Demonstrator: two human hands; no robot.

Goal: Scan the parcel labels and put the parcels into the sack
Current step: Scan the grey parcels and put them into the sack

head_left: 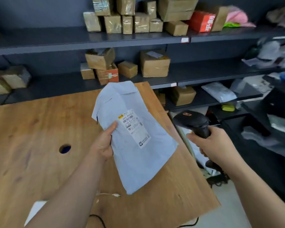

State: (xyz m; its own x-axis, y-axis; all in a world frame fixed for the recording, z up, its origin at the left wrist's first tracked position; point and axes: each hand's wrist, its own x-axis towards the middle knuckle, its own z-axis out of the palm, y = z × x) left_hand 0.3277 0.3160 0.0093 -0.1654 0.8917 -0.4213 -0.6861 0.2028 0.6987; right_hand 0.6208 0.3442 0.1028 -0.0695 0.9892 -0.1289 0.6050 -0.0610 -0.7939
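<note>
A flat pale grey mailer parcel (135, 150) is held up above the wooden table (31, 145), its white shipping label (135, 128) facing me. My left hand (104, 143) grips the parcel's left edge, thumb on the front beside the label. My right hand (214, 143) grips the handle of a black barcode scanner (192, 120) just right of the parcel, its head level with the label. A whitish bag (196, 150) shows low between table and right hand; I cannot tell if it is the sack.
Dark shelves (105, 38) behind the table carry several taped cardboard boxes (155, 65) and a red box (201, 21). More grey mailers (219, 92) lie on the lower right shelves. The table has a round cable hole (64, 148); a black cable (100, 221) trails at the near edge.
</note>
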